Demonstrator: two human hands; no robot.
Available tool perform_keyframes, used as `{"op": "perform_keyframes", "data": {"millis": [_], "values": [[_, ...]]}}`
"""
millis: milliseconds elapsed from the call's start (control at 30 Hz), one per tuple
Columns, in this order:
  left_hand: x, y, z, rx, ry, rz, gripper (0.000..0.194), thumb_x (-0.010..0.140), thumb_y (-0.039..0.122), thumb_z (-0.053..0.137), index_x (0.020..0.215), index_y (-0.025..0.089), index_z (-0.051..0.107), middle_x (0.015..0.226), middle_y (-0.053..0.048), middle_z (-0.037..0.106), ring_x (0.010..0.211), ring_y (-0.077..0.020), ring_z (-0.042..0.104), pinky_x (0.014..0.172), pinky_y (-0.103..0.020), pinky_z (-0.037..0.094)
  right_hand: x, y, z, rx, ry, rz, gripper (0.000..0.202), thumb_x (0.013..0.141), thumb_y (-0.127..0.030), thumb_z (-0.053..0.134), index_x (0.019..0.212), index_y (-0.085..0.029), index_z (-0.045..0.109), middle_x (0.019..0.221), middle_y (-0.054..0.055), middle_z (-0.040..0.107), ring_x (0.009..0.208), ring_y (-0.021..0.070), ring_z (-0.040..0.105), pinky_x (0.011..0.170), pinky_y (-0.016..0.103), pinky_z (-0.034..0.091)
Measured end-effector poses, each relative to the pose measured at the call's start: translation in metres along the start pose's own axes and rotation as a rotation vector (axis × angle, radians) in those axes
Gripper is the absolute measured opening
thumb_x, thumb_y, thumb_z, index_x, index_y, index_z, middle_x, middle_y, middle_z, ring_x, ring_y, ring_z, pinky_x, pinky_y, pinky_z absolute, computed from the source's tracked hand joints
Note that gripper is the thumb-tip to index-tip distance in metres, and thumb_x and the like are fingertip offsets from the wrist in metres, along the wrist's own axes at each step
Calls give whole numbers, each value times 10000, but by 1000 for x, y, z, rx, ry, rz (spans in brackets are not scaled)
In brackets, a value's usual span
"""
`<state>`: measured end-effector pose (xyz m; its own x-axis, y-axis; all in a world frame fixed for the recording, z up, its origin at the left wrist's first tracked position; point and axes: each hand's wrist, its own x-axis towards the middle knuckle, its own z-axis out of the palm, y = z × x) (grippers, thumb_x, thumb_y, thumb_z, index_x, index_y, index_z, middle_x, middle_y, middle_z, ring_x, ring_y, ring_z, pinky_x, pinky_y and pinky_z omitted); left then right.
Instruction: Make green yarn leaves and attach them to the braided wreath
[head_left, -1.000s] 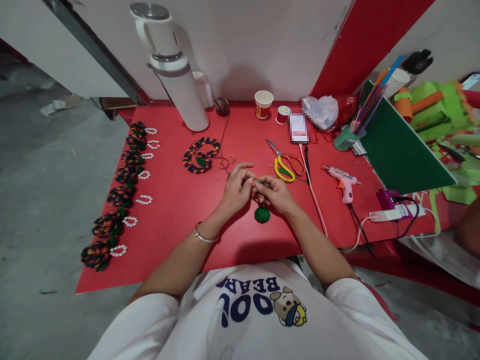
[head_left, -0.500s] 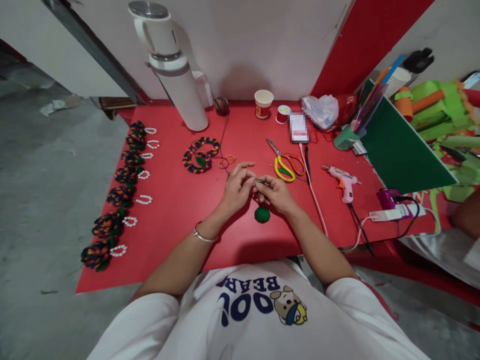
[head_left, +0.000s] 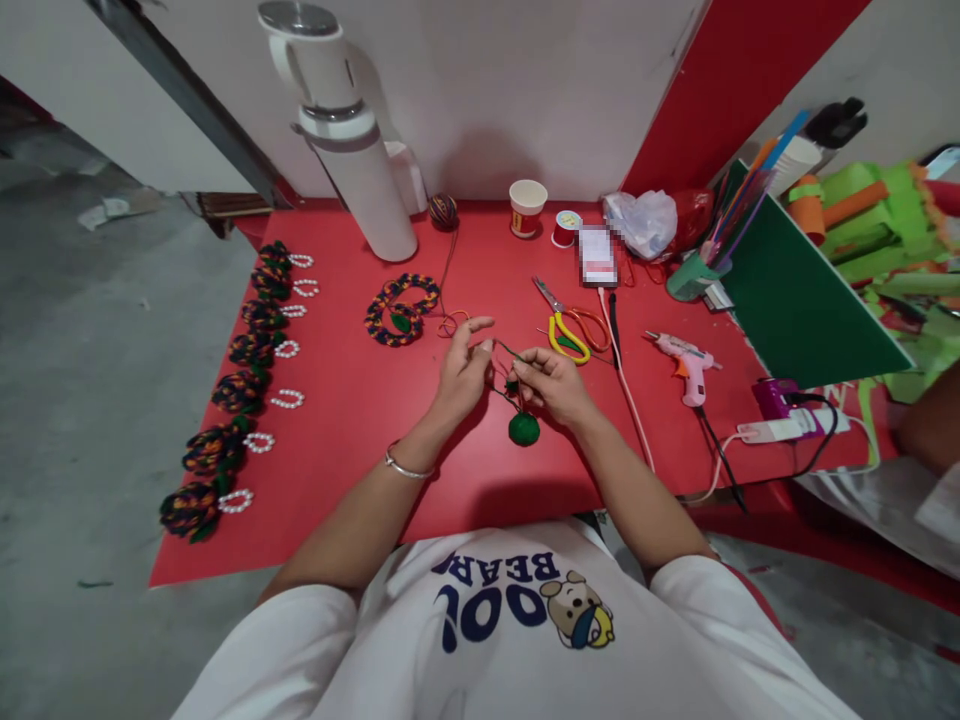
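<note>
On a red counter [head_left: 360, 420] lined with finished yarn flowers [head_left: 225, 400], the right hand [head_left: 551, 385] pinches green yarn [head_left: 523, 428] while the left hand [head_left: 461, 370] opens, another piece unfinished.

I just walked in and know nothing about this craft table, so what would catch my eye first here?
First, the two hands at the middle of the red table: the left hand and right hand work a thin green thread above a small green ball. Next, the row of dark woven flowers with pearl loops along the table's left edge. A tall white flask stands at the back.
</note>
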<state>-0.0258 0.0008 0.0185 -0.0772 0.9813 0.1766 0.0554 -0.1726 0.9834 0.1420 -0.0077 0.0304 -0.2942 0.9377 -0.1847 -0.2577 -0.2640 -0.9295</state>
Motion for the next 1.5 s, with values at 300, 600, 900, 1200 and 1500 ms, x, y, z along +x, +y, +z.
{"op": "perform_keyframes", "data": {"millis": [300,600,900,1200,1500], "values": [[-3,14,0,162,-168,163,177,881,210,616,984,217,760,844,-37,725,754,-162,663,736,-316,568,1,-3,1,-101,40,-84,441,734,-583,874,835,-206,670,669,-36,638,536,83,517,495,216,445],[-4,20,-3,320,-102,317,151,909,218,621,867,221,766,780,-28,691,725,-162,622,679,-316,515,0,2,2,-216,21,-113,402,819,-594,784,875,-239,604,617,-69,562,512,101,486,503,234,408],[-8,25,-2,330,-71,482,168,963,257,652,873,229,791,777,-27,669,710,-145,608,657,-293,497,0,-5,1,-257,69,-180,247,752,-422,788,741,-205,670,660,-22,613,608,109,494,560,233,398],[-5,2,-3,450,-170,666,230,1015,290,579,973,268,804,811,-45,655,757,-158,608,693,-305,502,3,-14,-3,136,35,123,424,623,-531,885,753,-184,679,538,-73,485,437,35,289,384,179,131],[-6,4,10,431,-268,591,254,986,232,546,900,231,784,764,-53,697,697,-157,627,720,-313,548,10,-1,-6,117,169,-12,523,693,-659,860,870,-219,638,498,-111,505,355,33,295,347,179,170]]}}
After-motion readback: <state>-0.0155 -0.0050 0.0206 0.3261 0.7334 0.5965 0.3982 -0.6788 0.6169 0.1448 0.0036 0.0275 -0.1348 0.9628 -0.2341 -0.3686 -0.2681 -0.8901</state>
